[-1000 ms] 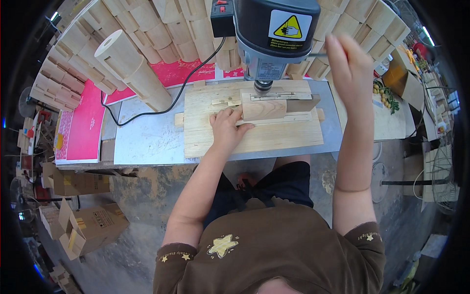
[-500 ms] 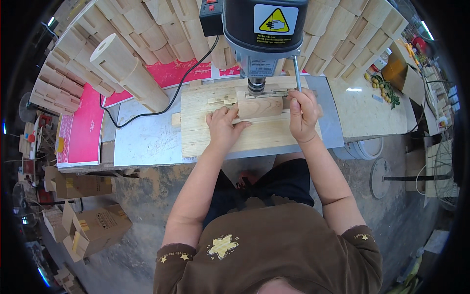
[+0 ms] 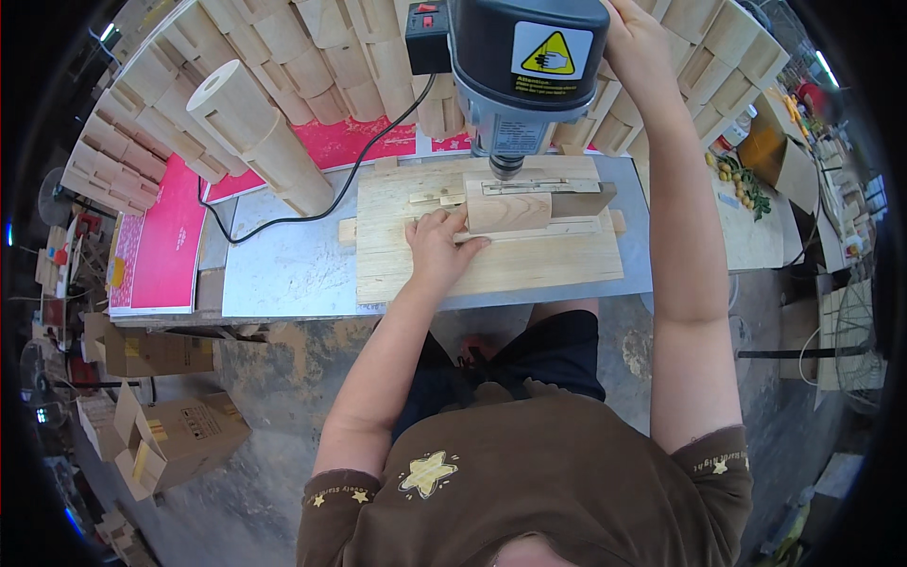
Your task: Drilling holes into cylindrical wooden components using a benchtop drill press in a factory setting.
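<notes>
A wooden block with a rounded front (image 3: 508,212) lies in a jig on a flat wooden board (image 3: 397,279), directly under the drill press chuck (image 3: 506,167). My left hand (image 3: 440,248) grips the block's left end, its thumb stretched along the block's lower front edge. Higher up, my right hand (image 3: 638,42) is raised against the right side of the dark drill press head (image 3: 529,42). Its fingers are partly hidden behind the head and cut off by the picture's edge, so what they hold does not show. A metal plate (image 3: 581,200) extends from the block's right end.
Rows of wooden pieces with slots (image 3: 269,38) stand behind the bench. One slotted wooden cylinder stack (image 3: 260,142) stands apart at left, beside a black cable (image 3: 351,180). Cardboard boxes (image 3: 179,444) sit on the floor at left. Small yellow fruits (image 3: 732,175) lie at right.
My right hand has let go of the metal lever beside the block and risen to the drill press head. My left hand stays at the block.
</notes>
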The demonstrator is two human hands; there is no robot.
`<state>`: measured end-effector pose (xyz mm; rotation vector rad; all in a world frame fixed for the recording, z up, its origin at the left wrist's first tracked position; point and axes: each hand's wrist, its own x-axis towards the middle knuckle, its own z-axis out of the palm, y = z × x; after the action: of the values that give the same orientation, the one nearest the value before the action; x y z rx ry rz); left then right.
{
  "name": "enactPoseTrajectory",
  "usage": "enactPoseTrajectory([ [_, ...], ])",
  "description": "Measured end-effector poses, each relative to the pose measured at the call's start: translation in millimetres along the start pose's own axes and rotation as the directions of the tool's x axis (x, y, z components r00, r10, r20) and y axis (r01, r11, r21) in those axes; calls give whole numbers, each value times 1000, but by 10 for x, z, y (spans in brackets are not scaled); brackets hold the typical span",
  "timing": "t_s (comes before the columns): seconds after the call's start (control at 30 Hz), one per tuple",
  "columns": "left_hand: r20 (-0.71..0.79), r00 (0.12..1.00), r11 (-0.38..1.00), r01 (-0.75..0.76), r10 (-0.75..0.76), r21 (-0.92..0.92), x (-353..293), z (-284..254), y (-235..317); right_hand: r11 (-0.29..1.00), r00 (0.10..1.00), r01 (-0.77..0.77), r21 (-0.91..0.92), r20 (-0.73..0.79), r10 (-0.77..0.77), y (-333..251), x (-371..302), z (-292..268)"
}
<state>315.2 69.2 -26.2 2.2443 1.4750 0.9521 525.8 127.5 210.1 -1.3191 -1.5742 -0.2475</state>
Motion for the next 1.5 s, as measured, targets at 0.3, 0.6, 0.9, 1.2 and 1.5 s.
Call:
enactPoseTrajectory([
  [0.3,0,973,912,215,-230,-350,36,99,2,971,678,-227,-80,702,217,743,-1173,-259],
  [0.6,-66,996,913,-85,63,-399,-538,-895,-182,856,584,-487,175,794,169,618,-1942,-354],
  [0.9,-322,789,758,259,-524,-598,-1240,-2623,-1214,769,681,-482,420,732,26,-307,-2126,-56],
  [1.2,-553,637,723,685,-536,88,-1288,-2681,-1744,503,594,-734,456,790,152,-1025,-1978,704],
  [1.5,-621,570,830,484,-539,-276,-1684,-2333,-2201,366,502,-835,410,841,204,-831,-2204,1138],
])
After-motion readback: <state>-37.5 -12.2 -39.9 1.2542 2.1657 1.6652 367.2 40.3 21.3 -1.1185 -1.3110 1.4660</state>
